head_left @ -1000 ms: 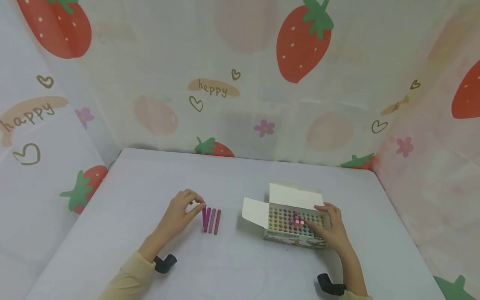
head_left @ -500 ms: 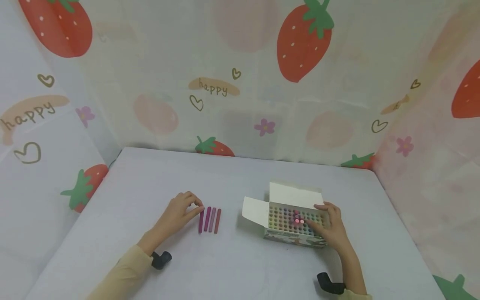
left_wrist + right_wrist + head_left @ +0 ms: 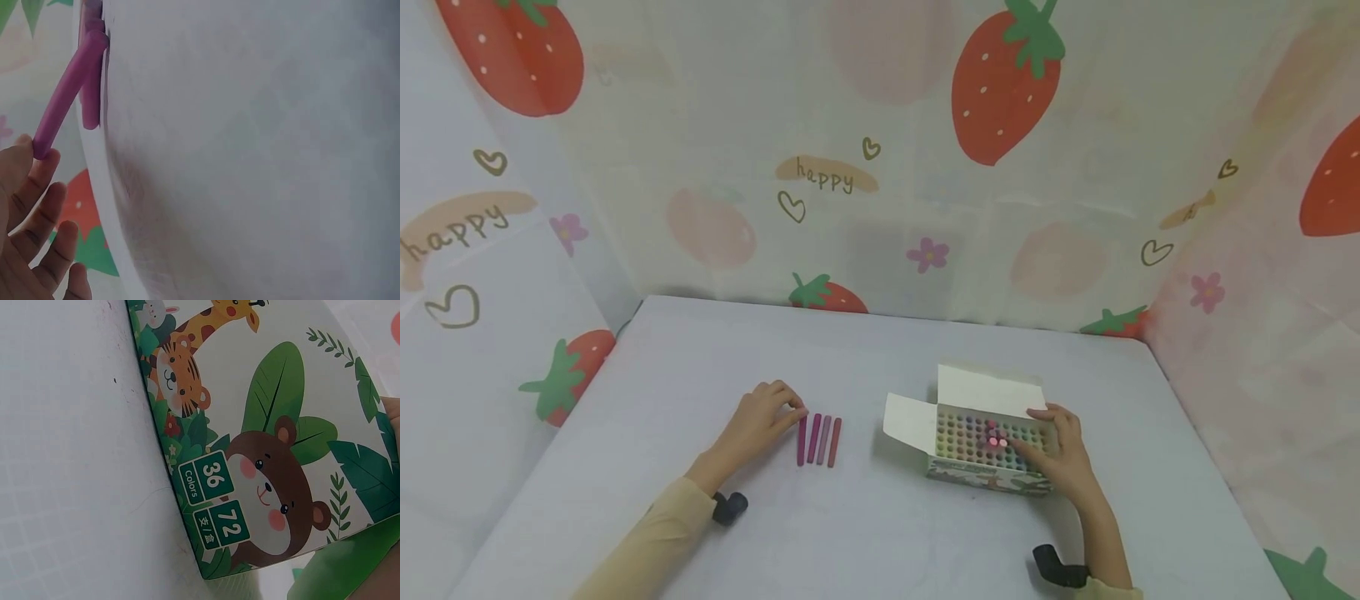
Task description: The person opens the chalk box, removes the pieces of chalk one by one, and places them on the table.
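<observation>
My left hand (image 3: 769, 423) pinches the far end of a purple crayon (image 3: 70, 94) between thumb and finger. That end is raised in the left wrist view, while its other end lies low by the neighbouring crayons. To its right on the table lie a magenta crayon (image 3: 815, 438), a mauve crayon (image 3: 824, 440) and a reddish-brown crayon (image 3: 835, 442), side by side. My right hand (image 3: 1066, 458) holds the right end of the open crayon box (image 3: 977, 475), thumb over the crayon tops and fingers at the back rim. A few pink crayons (image 3: 997, 442) stick up inside it.
The box's white lid flap (image 3: 988, 387) stands up at the back and a side flap (image 3: 910, 422) sticks out left. Its printed side shows a bear (image 3: 269, 494). A white table (image 3: 887, 533) lies beneath, with a strawberry-patterned curtain (image 3: 880, 242) behind.
The purple crayon has shifted slightly left, away from the magenta one, and lies straighter beside the row. My left hand moved a little left with it. The right hand and box have stayed put.
</observation>
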Demonstrator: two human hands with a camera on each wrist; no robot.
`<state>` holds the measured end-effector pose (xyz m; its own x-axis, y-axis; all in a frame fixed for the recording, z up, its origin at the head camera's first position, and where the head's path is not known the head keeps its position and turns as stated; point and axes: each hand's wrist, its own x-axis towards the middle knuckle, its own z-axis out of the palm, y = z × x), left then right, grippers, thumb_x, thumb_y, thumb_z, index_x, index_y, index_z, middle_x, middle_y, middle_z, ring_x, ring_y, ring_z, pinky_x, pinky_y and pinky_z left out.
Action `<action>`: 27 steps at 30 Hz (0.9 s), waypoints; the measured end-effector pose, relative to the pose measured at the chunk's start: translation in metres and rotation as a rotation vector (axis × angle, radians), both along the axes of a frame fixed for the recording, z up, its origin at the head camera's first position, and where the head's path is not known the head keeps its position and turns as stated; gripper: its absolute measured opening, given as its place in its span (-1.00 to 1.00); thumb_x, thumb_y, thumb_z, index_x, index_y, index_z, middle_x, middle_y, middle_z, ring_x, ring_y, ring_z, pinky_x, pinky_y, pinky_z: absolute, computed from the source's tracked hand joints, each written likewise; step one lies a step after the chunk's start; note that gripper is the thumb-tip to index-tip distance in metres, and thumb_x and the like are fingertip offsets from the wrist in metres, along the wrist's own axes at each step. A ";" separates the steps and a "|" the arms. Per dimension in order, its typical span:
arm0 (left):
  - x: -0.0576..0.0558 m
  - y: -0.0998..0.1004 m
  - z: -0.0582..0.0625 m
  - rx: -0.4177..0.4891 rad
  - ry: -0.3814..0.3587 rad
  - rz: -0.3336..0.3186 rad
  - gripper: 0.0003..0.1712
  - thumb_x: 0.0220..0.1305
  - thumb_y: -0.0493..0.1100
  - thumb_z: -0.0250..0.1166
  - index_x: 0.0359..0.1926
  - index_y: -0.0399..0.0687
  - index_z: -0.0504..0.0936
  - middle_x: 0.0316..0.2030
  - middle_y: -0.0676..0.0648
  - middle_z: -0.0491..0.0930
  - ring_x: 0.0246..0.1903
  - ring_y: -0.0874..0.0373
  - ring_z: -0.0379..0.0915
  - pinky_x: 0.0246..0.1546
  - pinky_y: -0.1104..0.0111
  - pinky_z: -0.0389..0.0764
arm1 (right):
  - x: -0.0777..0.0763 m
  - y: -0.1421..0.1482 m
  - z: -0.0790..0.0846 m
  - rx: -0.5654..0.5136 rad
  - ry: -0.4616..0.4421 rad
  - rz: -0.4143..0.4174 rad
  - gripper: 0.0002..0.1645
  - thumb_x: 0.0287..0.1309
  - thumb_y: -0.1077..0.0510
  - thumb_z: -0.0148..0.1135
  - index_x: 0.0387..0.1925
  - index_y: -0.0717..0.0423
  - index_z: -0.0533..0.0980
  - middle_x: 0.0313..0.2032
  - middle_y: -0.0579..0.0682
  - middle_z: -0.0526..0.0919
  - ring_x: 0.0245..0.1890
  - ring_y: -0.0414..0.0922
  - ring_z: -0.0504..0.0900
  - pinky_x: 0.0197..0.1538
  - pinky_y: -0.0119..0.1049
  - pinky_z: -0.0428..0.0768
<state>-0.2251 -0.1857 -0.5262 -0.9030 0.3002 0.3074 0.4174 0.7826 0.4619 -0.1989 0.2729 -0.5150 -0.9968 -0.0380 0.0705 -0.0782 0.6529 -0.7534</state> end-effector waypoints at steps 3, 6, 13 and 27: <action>-0.006 0.001 -0.004 -0.037 0.010 0.000 -0.85 0.18 -0.01 0.27 -0.33 0.04 0.63 -0.29 0.07 0.53 -0.25 0.10 0.36 -0.30 0.23 0.33 | 0.000 0.000 0.000 0.001 -0.007 -0.004 -0.30 0.03 -0.06 0.34 0.15 0.09 0.30 0.30 0.23 -0.01 0.30 0.32 0.03 0.18 0.35 0.06; -0.010 0.002 -0.007 -0.077 0.034 -0.002 -0.84 0.17 0.00 0.27 -0.34 0.03 0.63 -0.30 0.06 0.53 -0.28 0.10 0.36 -0.32 0.21 0.35 | 0.000 0.000 -0.001 -0.003 -0.008 -0.006 -0.29 0.02 -0.05 0.34 0.16 0.09 0.30 0.30 0.23 -0.01 0.30 0.32 0.03 0.18 0.35 0.06; -0.014 0.005 -0.007 -0.150 0.027 0.011 -0.82 0.18 0.01 0.26 -0.36 0.03 0.62 -0.29 0.05 0.52 -0.27 0.08 0.37 -0.31 0.17 0.37 | 0.000 0.000 0.000 -0.002 -0.007 -0.003 -0.29 0.02 -0.07 0.34 0.16 0.08 0.30 0.30 0.22 -0.01 0.30 0.30 0.04 0.18 0.35 0.06; -0.017 0.012 -0.004 -0.202 -0.034 0.014 -0.87 0.18 -0.04 0.27 -0.39 0.04 0.61 -0.33 0.04 0.49 -0.29 0.08 0.34 -0.33 0.19 0.36 | -0.001 0.000 -0.001 -0.004 -0.001 -0.009 -0.30 0.02 -0.06 0.34 0.15 0.08 0.30 0.30 0.23 -0.01 0.30 0.31 0.04 0.19 0.35 0.05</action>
